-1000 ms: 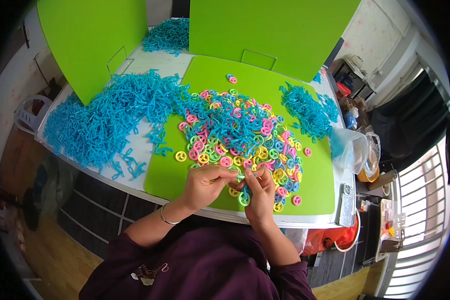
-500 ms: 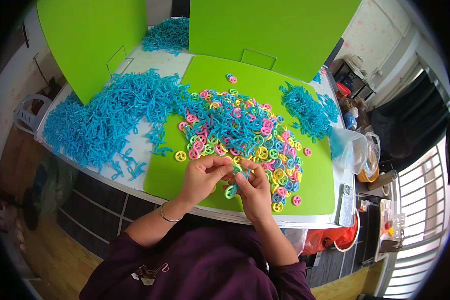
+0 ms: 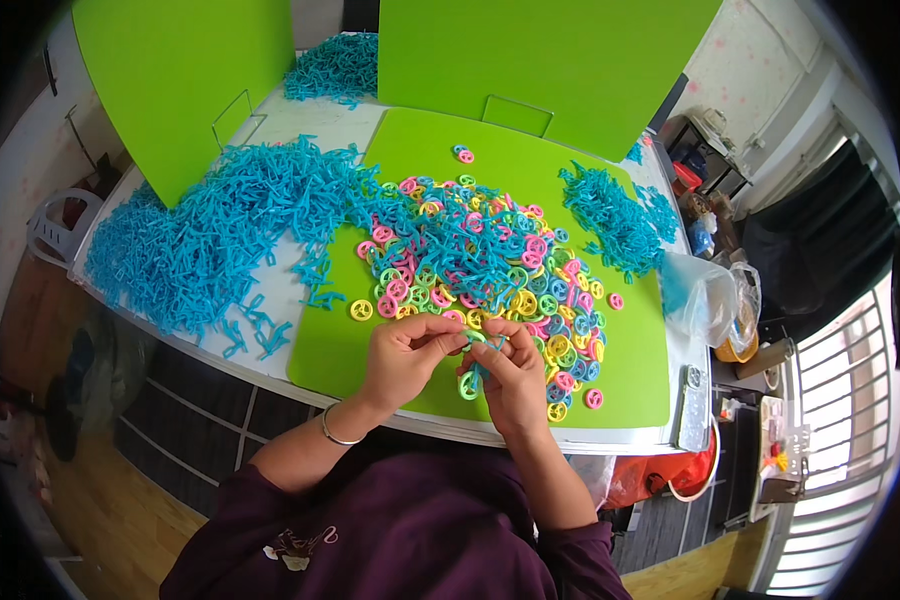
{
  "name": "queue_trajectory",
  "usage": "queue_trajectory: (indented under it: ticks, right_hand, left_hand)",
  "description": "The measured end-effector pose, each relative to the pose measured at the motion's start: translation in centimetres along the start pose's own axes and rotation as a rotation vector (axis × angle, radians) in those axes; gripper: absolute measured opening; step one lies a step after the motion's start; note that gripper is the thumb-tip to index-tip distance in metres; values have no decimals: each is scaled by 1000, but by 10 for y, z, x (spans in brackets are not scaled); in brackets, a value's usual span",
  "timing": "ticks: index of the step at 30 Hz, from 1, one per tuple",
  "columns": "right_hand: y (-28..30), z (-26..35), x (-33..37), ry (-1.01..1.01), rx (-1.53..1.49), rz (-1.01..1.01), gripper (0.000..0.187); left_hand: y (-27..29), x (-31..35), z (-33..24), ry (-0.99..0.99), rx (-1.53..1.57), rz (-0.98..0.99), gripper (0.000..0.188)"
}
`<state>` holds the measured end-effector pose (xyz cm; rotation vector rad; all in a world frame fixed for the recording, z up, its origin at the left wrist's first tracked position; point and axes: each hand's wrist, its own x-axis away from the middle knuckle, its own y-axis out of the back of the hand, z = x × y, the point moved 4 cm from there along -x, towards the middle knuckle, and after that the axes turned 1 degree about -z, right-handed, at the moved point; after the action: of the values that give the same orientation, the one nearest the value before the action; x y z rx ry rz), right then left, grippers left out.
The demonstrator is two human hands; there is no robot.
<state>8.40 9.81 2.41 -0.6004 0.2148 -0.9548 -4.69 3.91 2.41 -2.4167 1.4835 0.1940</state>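
My left hand (image 3: 407, 362) pinches a light-green plastic wheel (image 3: 474, 338) between thumb and forefinger. Facing it, my right hand (image 3: 516, 382) is closed on a blue plastic piece (image 3: 482, 371), whose exact shape the fingers partly hide. A second green wheel (image 3: 468, 386) hangs below the fingertips, seemingly joined to the blue piece. Just beyond both hands lies a heap of small spoked wheels (image 3: 560, 348) in pink, yellow, green and blue. Blue forked pieces (image 3: 470, 250) are strewn over the top of that heap.
A large pile of blue forked pieces (image 3: 210, 240) covers the table's left side; a smaller pile (image 3: 615, 222) sits at right. Green boards (image 3: 540, 70) stand upright behind the green mat (image 3: 330, 350). A clear plastic bag (image 3: 698, 300) hangs at the right edge.
Both hands stay together in nearly the same place. My right fingers have shifted slightly around the blue piece, and the hanging green wheel has moved a little to the right.
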Motion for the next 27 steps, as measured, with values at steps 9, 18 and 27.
queue_trajectory:
  ticks: [9,18,27]
  right_hand:
    - [-1,9,3,40,116,8,34]
    - [0,3,3,64,66,3,36]
    - [1,0,3,116,76,-22,28]
  left_hand:
    - [-4,0,8,219,220,42,9]
    - [-3,-1,11,243,259,40,10]
    - [-4,4,2,-13,63,31,11]
